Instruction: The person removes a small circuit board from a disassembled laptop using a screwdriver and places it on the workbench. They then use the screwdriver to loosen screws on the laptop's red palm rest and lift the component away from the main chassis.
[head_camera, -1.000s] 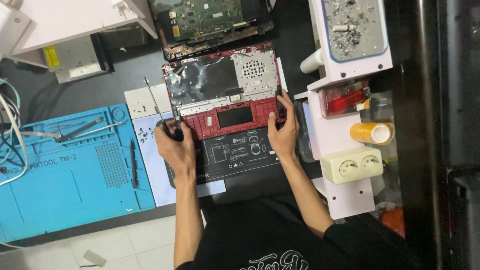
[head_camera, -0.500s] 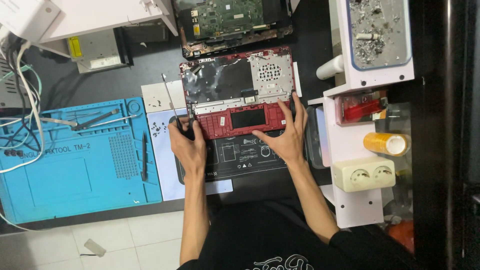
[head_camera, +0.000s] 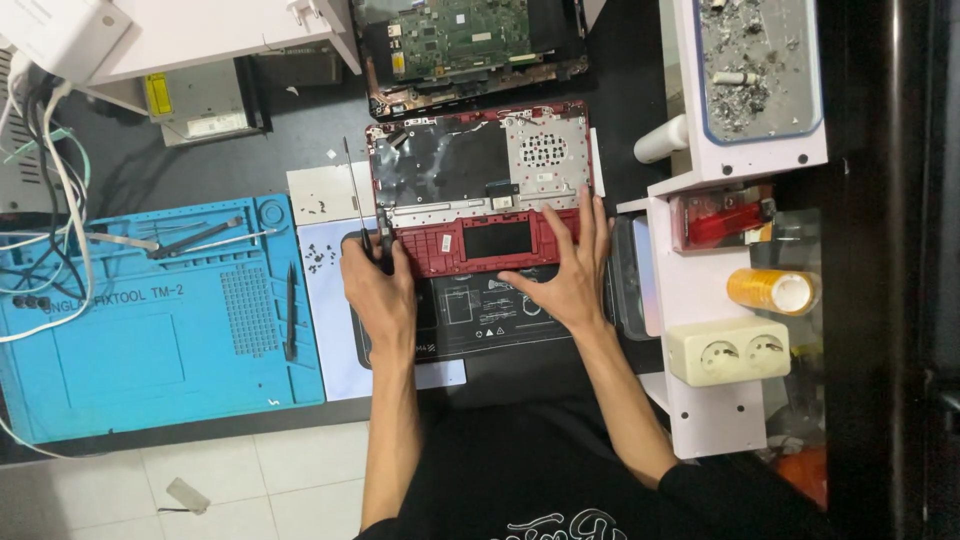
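The red plastic laptop palmrest shell, turned underside up with its silver metal keyboard backing showing, lies in the middle of the dark bench on a black printed mat. The left hand is closed around a slim black-handled screwdriver, whose tip sits at the shell's near-left corner. The right hand grips nothing; it lies flat and open, fingers spread across the shell's near-right edge to pin it down.

The main risk, as I judge it, is the driver slipping off its screw and gouging the thin plastic or the black film over the backing (the shaft looks tilted rather than square to the surface). Uneven pressure from the flat hand could also flex the shell. Tiny loose screws rest on the pale sheet just left of the shell, beside the blue silicone work mat, and a brush of the wrist could scatter them.
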